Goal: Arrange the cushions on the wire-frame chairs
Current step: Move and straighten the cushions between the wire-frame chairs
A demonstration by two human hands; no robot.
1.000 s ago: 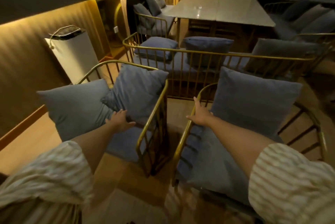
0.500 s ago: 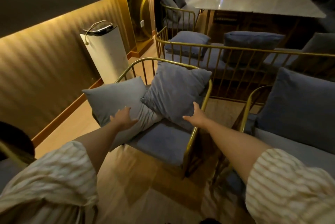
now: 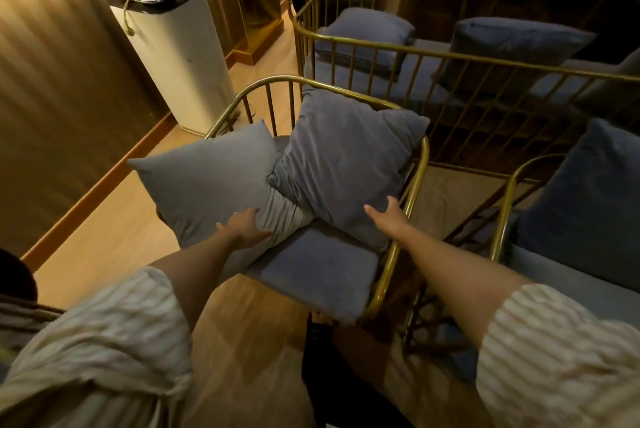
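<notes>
The left hand (image 3: pixel 244 226) presses a flat, spread grip on the lighter gray cushion (image 3: pixel 207 181), bunching its lower corner. The right hand (image 3: pixel 389 216) lays open fingers on the darker cushion's (image 3: pixel 346 157) bottom edge. Both cushions lean together on the gold wire chair (image 3: pixel 415 178), above its seat pad (image 3: pixel 322 271).

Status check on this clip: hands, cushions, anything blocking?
Left hand open on the lighter cushion. Right hand open against the darker cushion. Both cushions overlap crookedly. Nothing blocking.
</notes>
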